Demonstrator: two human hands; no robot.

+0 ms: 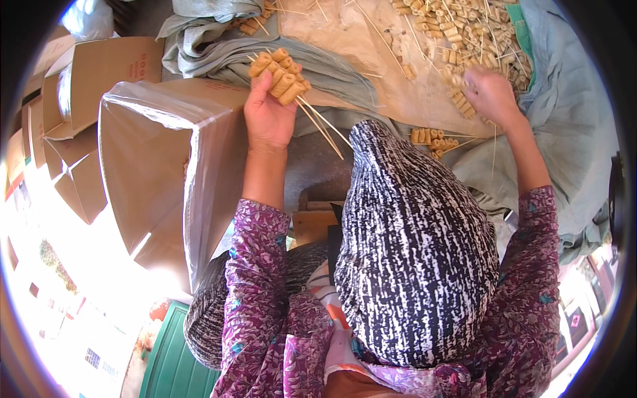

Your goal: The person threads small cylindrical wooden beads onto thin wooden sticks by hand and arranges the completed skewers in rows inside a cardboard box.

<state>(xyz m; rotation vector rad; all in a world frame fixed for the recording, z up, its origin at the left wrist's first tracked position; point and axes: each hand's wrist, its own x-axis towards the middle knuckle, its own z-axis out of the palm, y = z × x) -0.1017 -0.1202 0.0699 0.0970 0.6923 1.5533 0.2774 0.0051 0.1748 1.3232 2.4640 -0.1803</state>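
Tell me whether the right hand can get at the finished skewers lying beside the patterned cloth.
Probably yes: the right hand rests on loose pieces just above the finished skewers, with nothing between them.

Purple sleeves [255, 265], patterned with small pink florals and scattered teal flecks, loose and creased. Left sleeve ending just below the elbow, forearm bare beyond the hem; right sleeve [534, 265] of the same print, ending partway down the forearm. Bare left hand [267, 116] and right hand [490, 93], no rings, watch or gloves visible. Black-and-white cloth [415, 245] in a streaky woven print, draped in a broad rounded fold down the middle of the body. Below it, a paler floral garment [345, 351] with orange and pink patches.
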